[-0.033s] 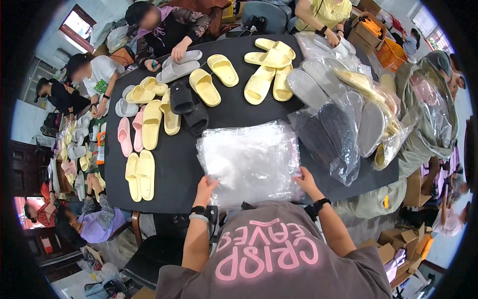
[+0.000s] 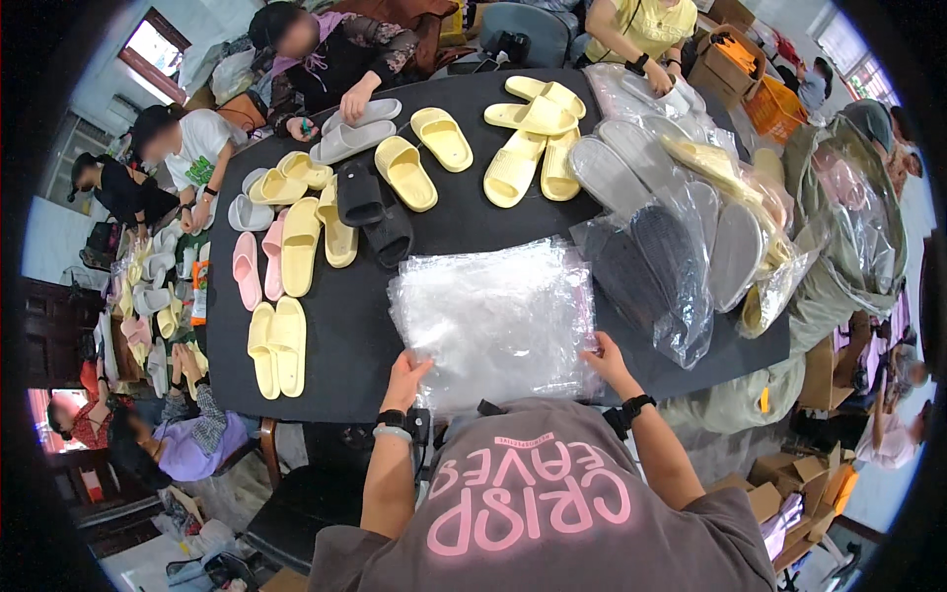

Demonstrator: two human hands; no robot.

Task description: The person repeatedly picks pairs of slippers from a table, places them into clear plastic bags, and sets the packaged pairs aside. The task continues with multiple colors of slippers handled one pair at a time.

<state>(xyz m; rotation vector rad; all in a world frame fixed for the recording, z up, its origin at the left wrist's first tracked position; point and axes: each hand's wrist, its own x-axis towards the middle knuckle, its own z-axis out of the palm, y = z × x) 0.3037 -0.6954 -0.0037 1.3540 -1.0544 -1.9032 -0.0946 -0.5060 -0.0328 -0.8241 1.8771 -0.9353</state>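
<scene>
Head view: a stack of clear plastic bags point(image 2: 498, 321) sits at the near edge of the black bench point(image 2: 345, 335). The left hand point(image 2: 404, 380) pinches the stack's near left corner, and the right hand point(image 2: 609, 361) grips its near right corner. Yellow slippers point(image 2: 276, 345) lie by the bench's left edge, and bagged slippers point(image 2: 651, 266) pile up toward the right edge.

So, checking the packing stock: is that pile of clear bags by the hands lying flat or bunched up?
Flat: the clear bags lie spread on the black table, both hands at the near edge.
</scene>
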